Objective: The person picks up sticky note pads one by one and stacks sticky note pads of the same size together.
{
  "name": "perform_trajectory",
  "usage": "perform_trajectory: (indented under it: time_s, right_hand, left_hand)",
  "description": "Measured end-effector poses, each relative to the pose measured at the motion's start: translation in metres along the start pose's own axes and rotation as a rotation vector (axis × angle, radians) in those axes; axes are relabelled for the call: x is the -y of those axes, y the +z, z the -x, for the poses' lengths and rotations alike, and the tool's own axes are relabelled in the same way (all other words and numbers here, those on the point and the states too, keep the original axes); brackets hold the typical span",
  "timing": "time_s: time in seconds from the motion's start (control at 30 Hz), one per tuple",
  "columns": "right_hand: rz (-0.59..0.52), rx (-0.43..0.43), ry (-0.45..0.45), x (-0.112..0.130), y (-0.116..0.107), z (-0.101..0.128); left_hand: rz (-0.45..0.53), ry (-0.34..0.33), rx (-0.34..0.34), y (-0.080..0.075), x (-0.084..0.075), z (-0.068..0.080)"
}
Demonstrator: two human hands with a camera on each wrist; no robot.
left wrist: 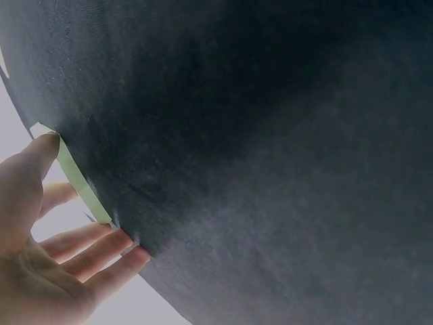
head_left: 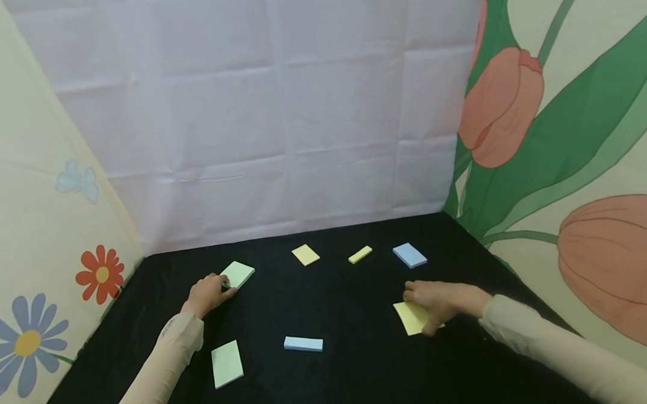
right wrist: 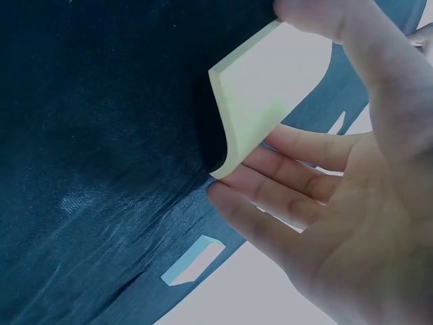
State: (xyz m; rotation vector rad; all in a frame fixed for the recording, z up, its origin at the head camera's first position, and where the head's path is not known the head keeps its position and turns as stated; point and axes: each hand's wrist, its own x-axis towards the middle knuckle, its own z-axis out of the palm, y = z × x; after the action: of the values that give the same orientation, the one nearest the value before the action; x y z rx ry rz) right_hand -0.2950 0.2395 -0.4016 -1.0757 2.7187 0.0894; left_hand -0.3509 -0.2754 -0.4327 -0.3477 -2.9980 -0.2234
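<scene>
The left hand [head_left: 207, 293] rests on the black tabletop [head_left: 352, 369] at its left-rear area, with the thumb and fingertips [left wrist: 128, 254] closed on the near edge of a green sticky-note pad [head_left: 238, 273]. This pad lies flat; its long axis runs diagonally from near-left to far-right, and the gripped corner points toward the person. In the left wrist view the pad shows edge-on as a thin green strip between thumb and fingers. The right hand [head_left: 441, 299] lies over a yellow sticky-note pad [head_left: 410, 319] at the right-front area of the tabletop. The right wrist view shows the thumb on one edge and the fingers [right wrist: 291, 196] under the opposite corner, so the hand pinches the pad and one corner is tipped up off the cloth. The long axis of the yellow pad runs roughly front to back, angled slightly left at the far end. Other pads lie apart from both hands: a second green pad [head_left: 227, 363] near the left forearm, a blue pad [head_left: 303, 344] in the front centre, a yellow pad [head_left: 306, 254] and a narrow yellow pad [head_left: 361, 254] at the rear, and a blue pad [head_left: 409, 255] at the rear right.
</scene>
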Motion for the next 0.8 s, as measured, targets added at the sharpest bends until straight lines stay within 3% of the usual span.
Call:
perform_trajectory:
  time_s: [0.8]
  right_hand:
    - [-0.029,-0.1,-0.083,-0.0016,0.0044,-0.0041]
  left_hand:
    - [0.006,-0.01,-0.009,0.0013,-0.0003,0.0001]
